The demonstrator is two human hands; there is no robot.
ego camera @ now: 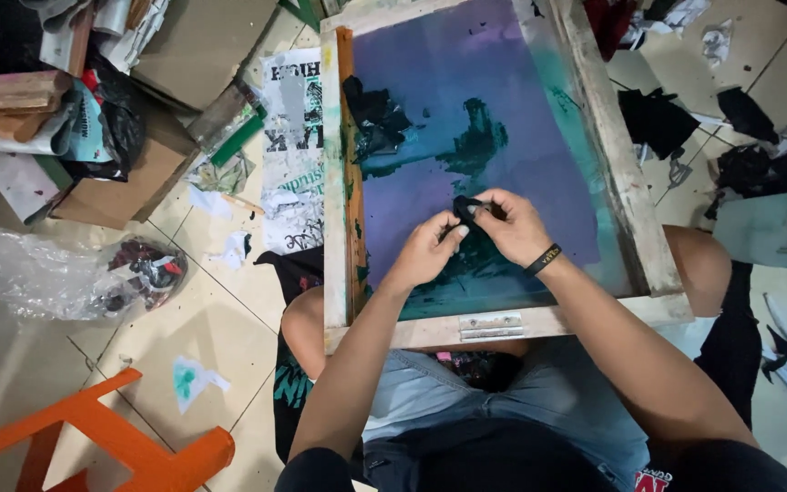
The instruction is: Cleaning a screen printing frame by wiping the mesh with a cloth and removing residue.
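Note:
A wooden-framed printing screen (635,223) rests across my knees, its purple mesh smeared with dark green ink. My left hand (428,251) and my right hand (512,226) meet over the middle of the mesh. Both pinch a small black rag (466,206) between their fingertips. A black band circles my right wrist. Another crumpled black rag (373,114) lies on the mesh near the far left corner, beside an orange squeegee strip (350,137) along the left frame rail.
Orange wooden stool (120,437) at lower left. Clear plastic bag (38,269) and ink-stained scraps lie on the tiled floor at left. Cardboard boxes (129,178) and wood pieces pile at upper left. Black cloth scraps (658,118) are scattered at right.

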